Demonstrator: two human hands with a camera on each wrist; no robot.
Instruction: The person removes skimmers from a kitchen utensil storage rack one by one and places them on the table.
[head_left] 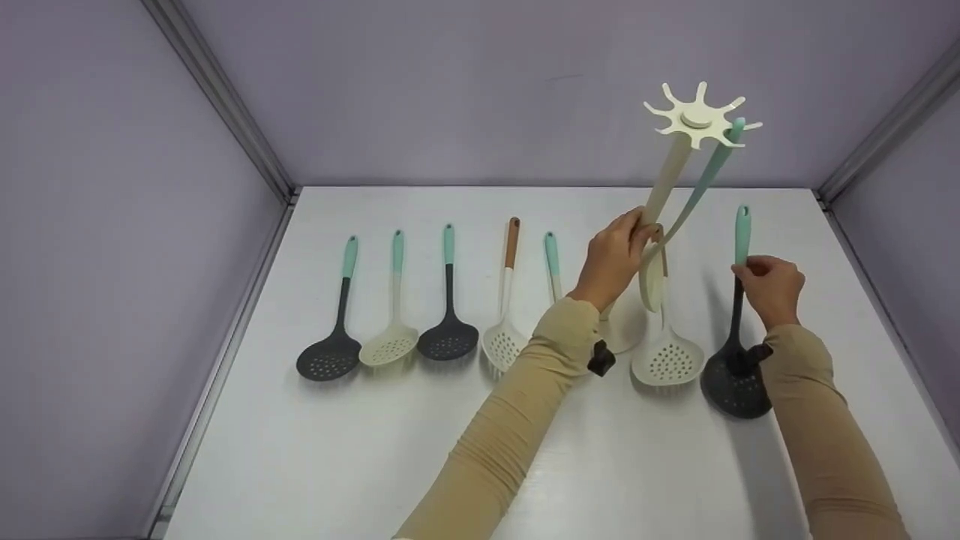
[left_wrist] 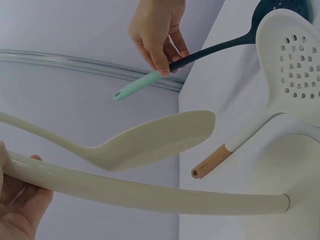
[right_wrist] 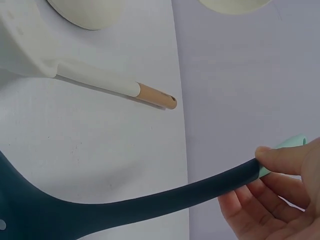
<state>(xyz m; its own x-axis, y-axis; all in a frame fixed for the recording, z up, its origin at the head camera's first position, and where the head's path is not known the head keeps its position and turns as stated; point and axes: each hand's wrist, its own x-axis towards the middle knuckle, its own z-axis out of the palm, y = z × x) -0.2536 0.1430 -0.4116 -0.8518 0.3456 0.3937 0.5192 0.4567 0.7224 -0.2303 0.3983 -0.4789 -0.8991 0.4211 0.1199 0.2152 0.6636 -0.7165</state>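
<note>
My left hand [head_left: 611, 255] grips the cream pole [head_left: 669, 176] of a utensil rack, whose top is a ring of hooks [head_left: 696, 118]. From one hook hangs a cream utensil with a mint handle [head_left: 703, 187]; its solid, curved bowl [left_wrist: 160, 140] shows in the left wrist view. The rack's round base [head_left: 628, 326] is partly behind my left arm. On the right, my right hand [head_left: 772, 289] pinches a black skimmer [head_left: 736, 386] where its mint handle meets the dark shaft. That handle is raised off the table; whether the perforated head touches it, I cannot tell.
A white skimmer with a wooden handle [head_left: 667, 360] lies between the hands. Left of them is a row of skimmers: black [head_left: 330, 358], cream [head_left: 390, 345], black [head_left: 448, 341], white [head_left: 502, 345], and a mint handle [head_left: 552, 255] half-hidden by the sleeve. Walls enclose the white table [head_left: 337, 465].
</note>
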